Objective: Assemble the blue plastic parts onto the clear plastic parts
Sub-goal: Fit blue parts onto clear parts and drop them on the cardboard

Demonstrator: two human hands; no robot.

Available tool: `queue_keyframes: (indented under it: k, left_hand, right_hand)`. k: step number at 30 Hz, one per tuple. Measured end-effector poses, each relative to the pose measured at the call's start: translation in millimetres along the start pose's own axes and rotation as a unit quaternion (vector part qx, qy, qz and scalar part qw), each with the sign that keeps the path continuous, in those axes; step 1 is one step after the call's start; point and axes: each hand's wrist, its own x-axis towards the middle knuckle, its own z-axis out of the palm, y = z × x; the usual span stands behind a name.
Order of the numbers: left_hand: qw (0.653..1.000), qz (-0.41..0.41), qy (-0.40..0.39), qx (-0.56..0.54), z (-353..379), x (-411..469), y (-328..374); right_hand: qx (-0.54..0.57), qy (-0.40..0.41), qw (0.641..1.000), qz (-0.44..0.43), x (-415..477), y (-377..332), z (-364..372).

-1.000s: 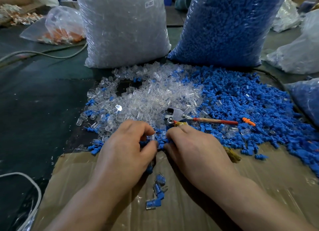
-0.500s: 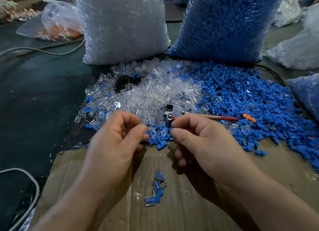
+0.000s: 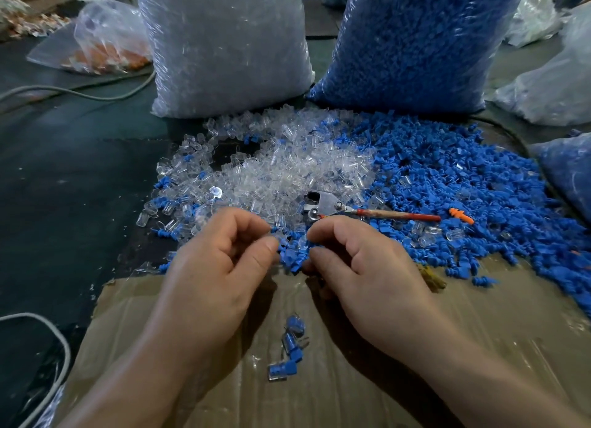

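Loose clear plastic parts (image 3: 281,172) lie heaped mid-table, and a spread of blue plastic parts (image 3: 447,178) lies to their right. Both hands hover over the piles' near edge, where the two kinds mix. My left hand (image 3: 224,261) has thumb and forefinger curled in a pinch on a small clear part. My right hand (image 3: 361,267) pinches a small blue part that its fingers mostly hide. The fingertips of the two hands are a few centimetres apart. Three assembled blue-in-clear pieces (image 3: 287,341) lie on the cardboard sheet (image 3: 479,331) below the hands.
Red-handled pliers (image 3: 323,204) lie in the parts just beyond my right hand, with an orange plug (image 3: 460,215) further right. A big bag of clear parts (image 3: 224,44) and one of blue parts (image 3: 415,44) stand behind. A white cable (image 3: 57,347) loops at the left.
Both hands have lifted off the pile's edge and drawn a little apart, fingers now curled in pinches. The pieces on the cardboard have not moved.
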Motion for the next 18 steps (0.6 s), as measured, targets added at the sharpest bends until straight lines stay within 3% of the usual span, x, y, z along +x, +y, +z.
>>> queue_keyframes:
  k: [3, 11, 18]
  left_hand:
    - [1.000, -0.004, 0.029, 0.009, 2, 3, 0]
    - [0.999, -0.012, -0.017, -0.038, 10, -1, 4]
    - [0.998, -0.036, -0.044, -0.041, 8, -3, 7]
  right_hand:
    - [-0.026, 0.014, 0.999, -0.017, 3, -2, 2]
    - [0.013, 0.004, 1.000, -0.025, 6, -3, 1]
    - [0.013, 0.047, 0.997, -0.053, 2, -1, 2]
